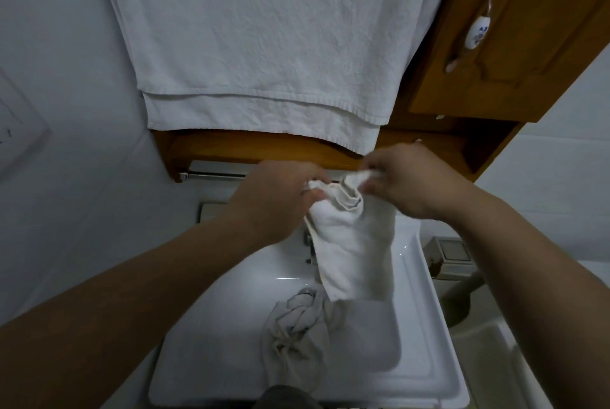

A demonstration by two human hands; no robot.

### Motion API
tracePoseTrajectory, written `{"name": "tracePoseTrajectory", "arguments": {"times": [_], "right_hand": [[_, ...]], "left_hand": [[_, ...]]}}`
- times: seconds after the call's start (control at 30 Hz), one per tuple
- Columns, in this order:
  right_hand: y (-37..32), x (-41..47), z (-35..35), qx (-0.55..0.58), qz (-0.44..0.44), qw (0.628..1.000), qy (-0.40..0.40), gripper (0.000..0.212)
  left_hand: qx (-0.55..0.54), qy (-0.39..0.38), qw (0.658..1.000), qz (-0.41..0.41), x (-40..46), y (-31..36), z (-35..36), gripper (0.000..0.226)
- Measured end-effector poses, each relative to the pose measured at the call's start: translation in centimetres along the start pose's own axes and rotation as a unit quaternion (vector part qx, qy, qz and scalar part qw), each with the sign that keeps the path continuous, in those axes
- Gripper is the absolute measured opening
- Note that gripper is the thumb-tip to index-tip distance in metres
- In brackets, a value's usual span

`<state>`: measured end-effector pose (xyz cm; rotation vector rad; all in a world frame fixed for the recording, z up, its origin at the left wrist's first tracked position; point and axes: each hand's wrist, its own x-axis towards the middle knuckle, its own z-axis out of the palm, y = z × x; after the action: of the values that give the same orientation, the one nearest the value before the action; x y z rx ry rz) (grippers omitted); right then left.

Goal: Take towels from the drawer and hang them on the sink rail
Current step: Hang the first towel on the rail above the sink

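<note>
A small white towel (353, 243) hangs bunched between my hands above the sink (425, 326). My left hand (274, 197) pinches its top left corner. My right hand (406, 181) grips the top right edge. Both hands are held close to the metal rail (214, 175) under the wooden shelf, and the rail's right part is hidden behind them. A large white towel (264, 45) hangs flat from above, down to the shelf. A crumpled greyish towel (297, 336) lies in the sink basin.
A wooden cabinet door (528, 45) with a porcelain handle (477, 34) is at the upper right. A grey box (449, 257) stands right of the sink. White tiled wall fills the left side.
</note>
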<state>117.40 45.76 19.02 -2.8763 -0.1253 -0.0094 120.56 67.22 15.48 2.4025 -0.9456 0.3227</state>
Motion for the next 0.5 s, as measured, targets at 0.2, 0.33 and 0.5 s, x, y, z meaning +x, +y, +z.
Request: {"name": "tracePoseTrajectory", "arguments": {"times": [0.2,0.33,0.5], "right_hand": [[0.6,-0.3,-0.4,0.102,0.054,0.979,0.166,0.013],[1.1,-0.5,0.3,0.079,0.084,0.987,0.113,0.017],[3.5,-2.5,1.8,0.154,0.145,0.977,0.037,0.009]], "left_hand": [[-0.063,0.121,0.980,-0.143,2.3,-1.4,-2.2,0.013],[-0.013,0.007,0.998,-0.058,0.5,0.9,0.2,0.021],[0.000,-0.001,0.995,-0.099,-0.4,0.2,2.4,0.024]]}}
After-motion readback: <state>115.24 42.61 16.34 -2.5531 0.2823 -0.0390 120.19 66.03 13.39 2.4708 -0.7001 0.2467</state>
